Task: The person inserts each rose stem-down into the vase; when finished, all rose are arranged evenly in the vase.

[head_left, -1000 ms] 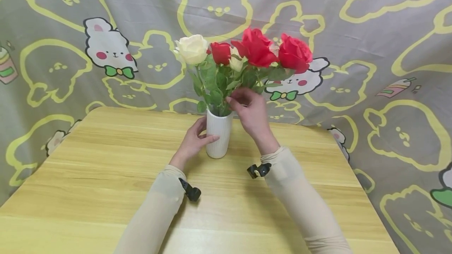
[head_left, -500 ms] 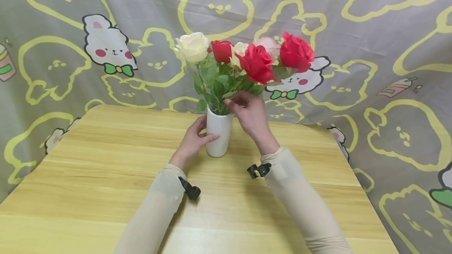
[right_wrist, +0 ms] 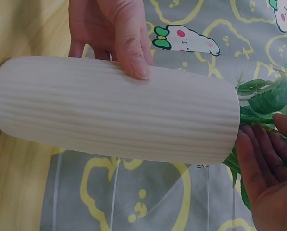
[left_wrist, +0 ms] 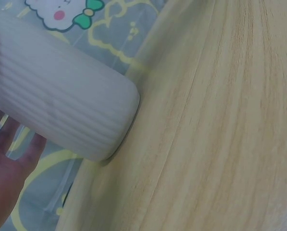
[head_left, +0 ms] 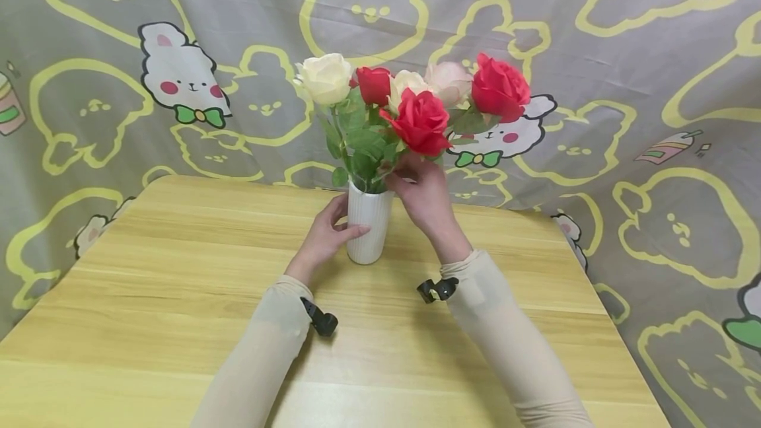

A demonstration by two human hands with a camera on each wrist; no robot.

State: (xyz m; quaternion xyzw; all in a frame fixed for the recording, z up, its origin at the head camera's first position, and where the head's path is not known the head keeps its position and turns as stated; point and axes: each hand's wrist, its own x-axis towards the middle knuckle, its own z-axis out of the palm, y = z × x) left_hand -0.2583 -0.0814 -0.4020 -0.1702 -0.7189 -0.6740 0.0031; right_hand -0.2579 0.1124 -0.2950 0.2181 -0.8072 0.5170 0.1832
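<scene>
A white ribbed vase [head_left: 370,230] stands upright on the table, holding several roses. My left hand [head_left: 324,235] holds its left side, the thumb [right_wrist: 134,60] lying across the front in the right wrist view. At the vase mouth, my right hand [head_left: 427,197] pinches a green stem [right_wrist: 258,120] between thumb and fingers. Just above that hand is the front red rose [head_left: 421,123], facing forward. Around it stand a cream rose [head_left: 326,78], a pale pink rose [head_left: 448,82] and another red rose [head_left: 501,88]. Leaves [head_left: 362,147] hide most stems.
The wooden table [head_left: 178,283] reaches back to a grey curtain [head_left: 255,12] printed with yellow outlines and rabbits. Small black cameras sit on the left sleeve [head_left: 273,329] and the right sleeve [head_left: 493,309].
The front red rose has come down and to the left, turning forward and uncovering the pale pink rose behind. My right hand has shifted slightly; my left hand and the vase have stayed put.
</scene>
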